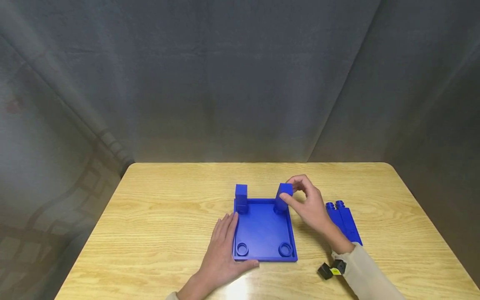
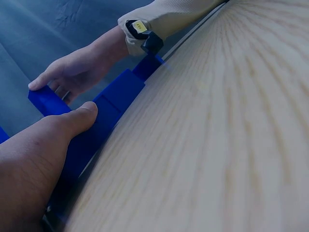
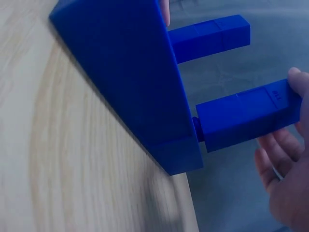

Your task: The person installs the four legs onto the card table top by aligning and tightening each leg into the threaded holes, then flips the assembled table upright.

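Two blue legs (image 1: 241, 198) up, two holes empty.
My right hand (image 1: 309, 206) pinches a leg (image 1: 283, 197); my flat left hand (image 1: 221, 250) steadies the tray (image 1: 263, 229). Tilted, it might jam.

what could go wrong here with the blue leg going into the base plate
The right hand pinches only the top of the far-right leg, which leans in its socket, so it may jam or seat crooked. The left hand steadies only the base plate at its near-left edge; pushing could slide it toward the two spare legs.
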Motion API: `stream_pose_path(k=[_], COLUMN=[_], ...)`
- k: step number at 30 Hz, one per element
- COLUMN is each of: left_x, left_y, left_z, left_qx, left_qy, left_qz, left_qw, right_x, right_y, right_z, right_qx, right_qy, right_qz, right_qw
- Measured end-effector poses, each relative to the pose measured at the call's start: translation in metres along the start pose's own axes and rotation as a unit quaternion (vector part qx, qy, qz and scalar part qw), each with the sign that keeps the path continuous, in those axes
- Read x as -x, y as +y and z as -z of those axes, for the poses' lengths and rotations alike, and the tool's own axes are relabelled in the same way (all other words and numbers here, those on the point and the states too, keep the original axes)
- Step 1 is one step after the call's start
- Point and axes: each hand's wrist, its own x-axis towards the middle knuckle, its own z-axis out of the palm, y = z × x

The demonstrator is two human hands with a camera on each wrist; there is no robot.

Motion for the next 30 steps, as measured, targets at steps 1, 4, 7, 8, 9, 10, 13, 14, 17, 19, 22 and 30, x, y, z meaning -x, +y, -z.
stream_pose_path(k=[1,4,7,8,9,10,13,14,17,19,22,30], left_x=[-0.0001,0.0001,0.0005,0.0007,0.0008,0.0009,0.0009,0.0009,0.0009,0.0008,0.0007,0.001], left_y=[0.0,-0.0002,-0.0003,-0.0003,-0.0004,-0.0005,-0.0006,-0.0006,-0.0003,-0.0001,-0.0001,-0.0006], left_z=[-0.0001,-0.0002,-0.0002,-0.0003,-0.0004,-0.0004,-0.0004,-0.0003,-0.0001,0.0001,0.0001,-0.0009], left_qx=[-0.001,-0.002,0.0,0.001,0.001,0.002,0.001,0.001,0.001,0.001,0.001,0.003], left_qy=[0.0,0.001,0.0,0.0,-0.001,-0.002,-0.005,-0.006,-0.009,-0.009,-0.009,-0.012], left_qz=[-0.001,-0.002,0.0,0.001,0.002,0.003,0.006,0.007,0.01,0.012,0.012,0.019], left_qw=[1.0,1.0,1.0,1.0,1.0,1.0,1.0,1.0,0.9999,0.9999,0.9999,0.9997], right_x=[0.0003,0.0009,0.0011,0.0008,0.0006,0.0003,-0.0013,-0.0017,-0.0032,-0.0038,-0.0043,-0.0035], right_y=[-0.0006,-0.0026,-0.0034,-0.0035,-0.0033,-0.003,-0.0013,-0.001,-0.0002,0.0009,0.0019,0.0022], right_z=[-0.0006,-0.0018,-0.0021,-0.002,-0.0018,-0.0016,-0.0005,-0.0002,0.0007,0.0009,0.0017,0.0033], right_qx=[0.001,0.003,0.008,0.009,0.011,0.013,0.016,0.016,0.007,0.0,-0.011,-0.013], right_qy=[0.003,0.01,0.012,0.011,0.009,0.007,-0.004,-0.007,-0.015,-0.019,-0.023,-0.018], right_qz=[-0.005,-0.015,-0.016,-0.012,-0.005,0.004,0.039,0.05,0.082,0.096,0.107,0.096], right_qw=[1.0,1.0,1.0,1.0,1.0,1.0,0.999,0.999,0.996,0.995,0.994,0.995])
